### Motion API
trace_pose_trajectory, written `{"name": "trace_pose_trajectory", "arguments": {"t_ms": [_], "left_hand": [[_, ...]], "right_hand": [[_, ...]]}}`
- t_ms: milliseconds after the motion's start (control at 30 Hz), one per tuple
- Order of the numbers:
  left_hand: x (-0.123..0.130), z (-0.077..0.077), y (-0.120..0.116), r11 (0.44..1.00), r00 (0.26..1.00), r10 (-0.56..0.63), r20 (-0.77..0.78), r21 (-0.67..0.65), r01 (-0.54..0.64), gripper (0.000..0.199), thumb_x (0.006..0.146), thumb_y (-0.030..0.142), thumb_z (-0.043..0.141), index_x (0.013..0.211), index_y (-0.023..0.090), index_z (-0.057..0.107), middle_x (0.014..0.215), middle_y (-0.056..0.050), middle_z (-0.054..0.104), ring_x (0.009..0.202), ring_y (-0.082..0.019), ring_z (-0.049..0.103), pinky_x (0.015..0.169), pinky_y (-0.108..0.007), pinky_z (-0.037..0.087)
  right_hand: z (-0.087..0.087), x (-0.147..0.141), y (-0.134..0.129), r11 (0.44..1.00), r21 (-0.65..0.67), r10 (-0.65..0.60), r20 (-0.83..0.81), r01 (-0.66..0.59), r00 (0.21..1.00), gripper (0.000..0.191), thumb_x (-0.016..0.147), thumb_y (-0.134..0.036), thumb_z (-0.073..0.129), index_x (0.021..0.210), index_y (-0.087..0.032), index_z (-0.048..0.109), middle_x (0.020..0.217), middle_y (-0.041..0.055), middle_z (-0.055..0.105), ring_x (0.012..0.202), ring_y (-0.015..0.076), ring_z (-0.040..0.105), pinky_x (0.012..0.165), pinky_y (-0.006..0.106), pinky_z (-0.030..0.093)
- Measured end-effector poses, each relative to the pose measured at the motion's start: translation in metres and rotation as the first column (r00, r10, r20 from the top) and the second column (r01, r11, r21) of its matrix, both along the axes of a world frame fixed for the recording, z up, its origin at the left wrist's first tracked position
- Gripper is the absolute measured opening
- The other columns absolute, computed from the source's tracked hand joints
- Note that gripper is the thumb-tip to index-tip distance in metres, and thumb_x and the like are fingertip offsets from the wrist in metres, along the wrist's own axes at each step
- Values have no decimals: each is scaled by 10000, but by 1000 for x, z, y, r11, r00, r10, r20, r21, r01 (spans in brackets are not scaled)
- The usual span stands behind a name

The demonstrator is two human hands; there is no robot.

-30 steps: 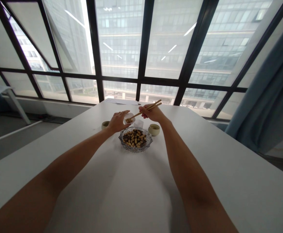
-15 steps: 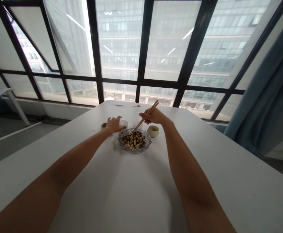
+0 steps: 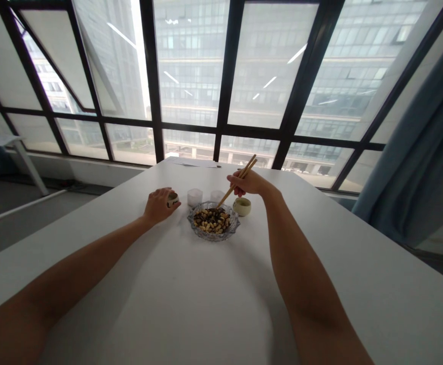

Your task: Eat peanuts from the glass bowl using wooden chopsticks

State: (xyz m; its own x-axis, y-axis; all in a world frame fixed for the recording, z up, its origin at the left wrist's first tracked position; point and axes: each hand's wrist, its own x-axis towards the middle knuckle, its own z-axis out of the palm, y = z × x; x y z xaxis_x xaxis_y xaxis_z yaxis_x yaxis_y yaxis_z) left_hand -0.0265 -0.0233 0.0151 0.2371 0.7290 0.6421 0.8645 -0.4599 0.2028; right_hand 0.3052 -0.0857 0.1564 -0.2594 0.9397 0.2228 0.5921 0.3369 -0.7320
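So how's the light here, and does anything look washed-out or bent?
Head view: bright windows wash out the building outside, with white streaks, probably reflections; head view: soft shadows lie across the white table, where the clear cups barely stand out; head view: wide-angle distortion seems to splay the window frames toward the edges.

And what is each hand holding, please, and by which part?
Left hand grips a small cup by its sides; right hand holds chopsticks near their middle.

A blue curtain (image 3: 422,147) beside tall black-framed windows (image 3: 187,76).
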Motion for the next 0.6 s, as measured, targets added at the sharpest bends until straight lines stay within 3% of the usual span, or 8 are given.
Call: {"name": "trace_pose_trajectory", "arguments": {"t_ms": [133,333,600], "left_hand": [[-1,-11,4,995,986,73,147,-79,-62,553,824,519,644,1266,207,529,1337,-139,592,1239,-332,546,1034,-473,451],[-2,-17,9,960,962,111,251,-276,-39,706,834,587,625,1372,177,423,1360,-166,592,1203,-301,601,1002,-432,485],[-3,-15,7,955,961,118,250,-292,-42,720,841,599,618,1390,177,421,1362,-172,603,1200,-293,618,994,-415,490]], "right_hand": [[-2,-1,-1,999,-36,12,78,-9,997,377,864,-384,742,581,-169,616,502,37,662,420,109,622,389,178,504],[-1,-6,-4,999,-54,-3,130,10,991,360,861,-351,748,580,-163,624,520,45,678,412,107,618,385,179,502],[8,-5,-10,1000,-21,-10,116,13,993,337,899,-333,711,622,-154,639,530,50,690,417,108,626,393,177,505]]}}
